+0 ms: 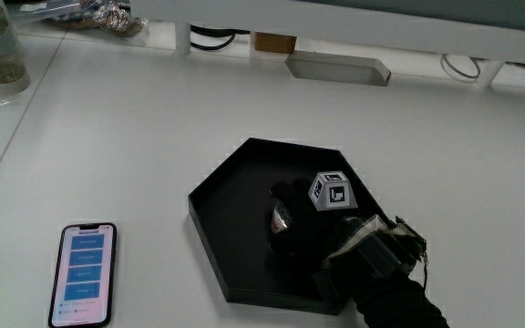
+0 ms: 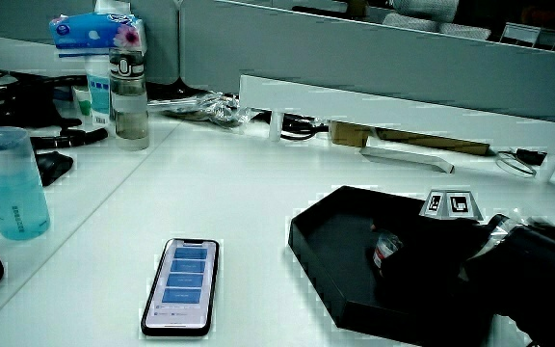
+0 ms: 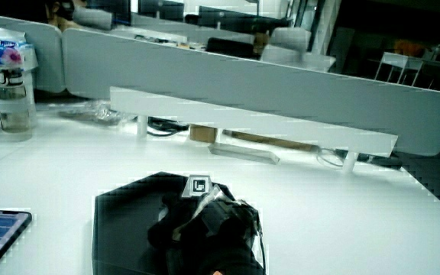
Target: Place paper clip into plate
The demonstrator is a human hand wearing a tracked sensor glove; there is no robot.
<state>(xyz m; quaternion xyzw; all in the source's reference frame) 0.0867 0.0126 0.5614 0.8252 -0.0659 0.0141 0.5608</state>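
Observation:
A black six-sided plate [image 1: 217, 169] lies on the white table, also seen in both side views [image 2: 316, 266] [image 3: 102, 229]. The hand [image 1: 301, 226] in its black glove reaches into the plate from the person's edge, with the patterned cube [image 1: 331, 191] on its back. Its fingers curl around a small shiny paper clip with a red spot [image 1: 279, 219], held low over the plate's floor. A side view shows the clip [image 2: 385, 251] at the fingertips, just inside the plate. In a side view the hand [image 3: 197, 220] hides the clip.
A phone [image 1: 85, 273] lies screen up beside the plate, near the person's edge. A clear bottle [image 2: 128, 92] and a blue cup [image 2: 13, 183] stand by the table seam. A flat white box [image 1: 338, 67] lies under the low white shelf [image 2: 403, 111].

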